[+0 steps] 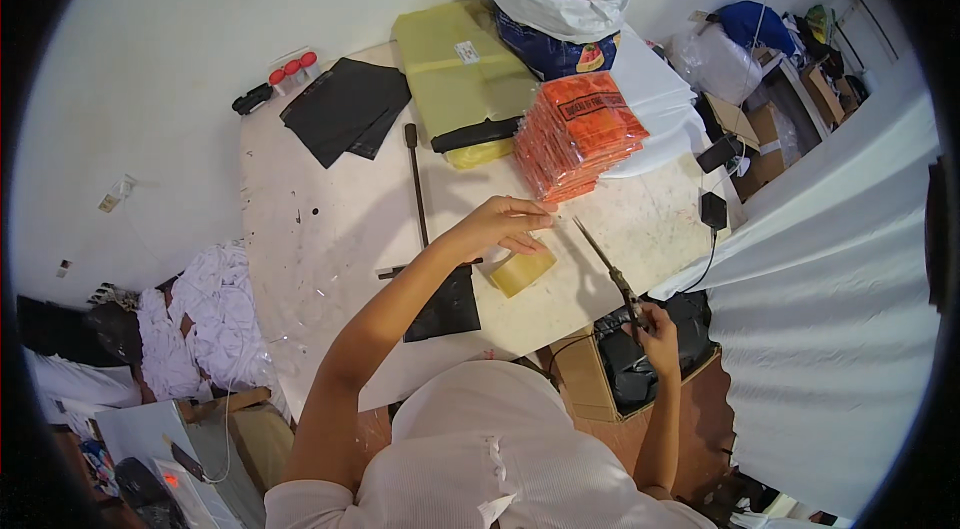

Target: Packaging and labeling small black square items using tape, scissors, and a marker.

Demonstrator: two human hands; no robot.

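Two hands in play: both busy over a scuffed white worktable [330,229], seen from above.

Left hand: the left hand [500,224] hovers right over a yellowish roll of clear packing tape [522,271], fingers pinched together, looks like it's pulling the free end of the tape up toward the stack of orange packets. Can't make out the strip itself, too thin and clear.

Right hand: the right hand [655,329] is closed round the handles of a pair of slim metal scissors [605,264], off the near right edge of the table.

Scissors axis: blades run diagonally, tips up and to the left, aimed at the gap just right of the left hand's fingertips.

Key relation: tape roll lies flat on the table, just below the left hand and left of the scissor tips. Left hand is way nearer to it; the scissors are near but apart.

Other stuff: stack of flat orange plastic packets [580,134] just beyond the left hand, a black plastic bag [445,307] under the left forearm, a long dark rod [415,184] lying front to back.
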